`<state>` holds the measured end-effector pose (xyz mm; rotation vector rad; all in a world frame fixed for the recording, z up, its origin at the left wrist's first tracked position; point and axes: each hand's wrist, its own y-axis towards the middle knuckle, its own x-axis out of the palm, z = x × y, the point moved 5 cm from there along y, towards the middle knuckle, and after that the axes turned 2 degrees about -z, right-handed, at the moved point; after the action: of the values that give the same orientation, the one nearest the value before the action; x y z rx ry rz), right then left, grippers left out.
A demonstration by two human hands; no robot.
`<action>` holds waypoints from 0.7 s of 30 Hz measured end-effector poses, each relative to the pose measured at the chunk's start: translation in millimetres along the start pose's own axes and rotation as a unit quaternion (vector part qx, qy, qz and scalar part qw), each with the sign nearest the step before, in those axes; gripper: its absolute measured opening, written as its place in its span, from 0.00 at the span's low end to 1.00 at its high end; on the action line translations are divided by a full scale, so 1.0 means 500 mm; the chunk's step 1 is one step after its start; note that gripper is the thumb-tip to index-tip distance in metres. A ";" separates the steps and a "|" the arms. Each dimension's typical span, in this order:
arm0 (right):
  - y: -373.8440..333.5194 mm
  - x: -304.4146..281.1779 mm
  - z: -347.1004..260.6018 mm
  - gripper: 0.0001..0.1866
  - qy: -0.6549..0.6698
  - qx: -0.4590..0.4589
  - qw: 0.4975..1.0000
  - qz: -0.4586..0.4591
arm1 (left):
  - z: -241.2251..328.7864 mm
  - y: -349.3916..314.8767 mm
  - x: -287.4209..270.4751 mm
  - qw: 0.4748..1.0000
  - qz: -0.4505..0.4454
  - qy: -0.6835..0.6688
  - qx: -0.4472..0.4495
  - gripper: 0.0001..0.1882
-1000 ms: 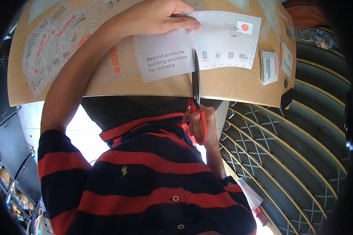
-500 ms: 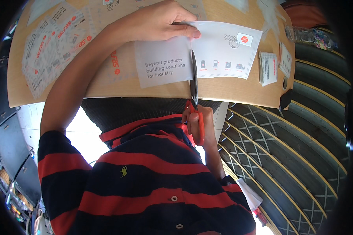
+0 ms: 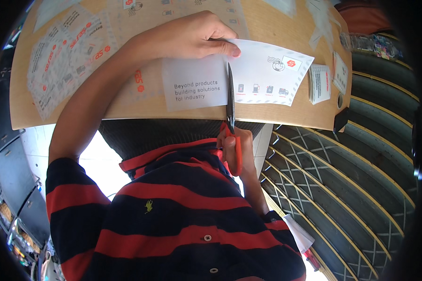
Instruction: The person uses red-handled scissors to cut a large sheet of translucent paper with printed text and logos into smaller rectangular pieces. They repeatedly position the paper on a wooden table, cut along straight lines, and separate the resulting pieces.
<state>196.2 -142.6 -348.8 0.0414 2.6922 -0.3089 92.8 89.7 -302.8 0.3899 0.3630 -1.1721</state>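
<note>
My left hand point(image 3: 204, 38), thumb pressed over the far edge, pinches a printed white sheet point(image 3: 262, 75) above the near part of the table. The sheet has a small red stamp-like mark, a row of icons and a striped border on its right part; its left part is translucent with dark lettering. Red-handled scissors point(image 3: 230, 107) are gripped in my right hand point(image 3: 245, 138) below the table's front edge. Their dark blades point away from me along the line between the sheet's two parts, tip just short of my left thumb. The blades look nearly closed.
The wooden table point(image 3: 286, 116) carries loose printed translucent sheets point(image 3: 70, 61) at left and a stack of printed cards point(image 3: 320, 84) at right. Clear plastic scraps point(image 3: 320, 23) lie at the far right. Dark shelving with yellow edges point(image 3: 361, 168) stands beside the table.
My left hand and the sheet have come a little nearer to me, along the scissor blades. My right hand and the scissors have shifted only slightly.
</note>
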 end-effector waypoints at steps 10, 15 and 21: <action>-0.008 0.001 0.014 0.33 -0.028 0.011 1.000 0.007 | -0.004 0.000 0.008 0.999 0.023 -0.032 0.006 0.19; -0.010 0.004 0.018 0.28 0.013 0.027 1.000 0.008 | -0.002 0.000 0.020 1.000 0.013 -0.017 0.001 0.21; -0.008 0.002 0.006 0.24 0.000 0.055 0.998 0.006 | 0.005 -0.002 0.016 0.999 0.012 -0.018 -0.026 0.22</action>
<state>196.1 -147.1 -351.0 0.0917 2.6714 -0.4537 94.7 81.3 -304.4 0.3264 0.3565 -1.1428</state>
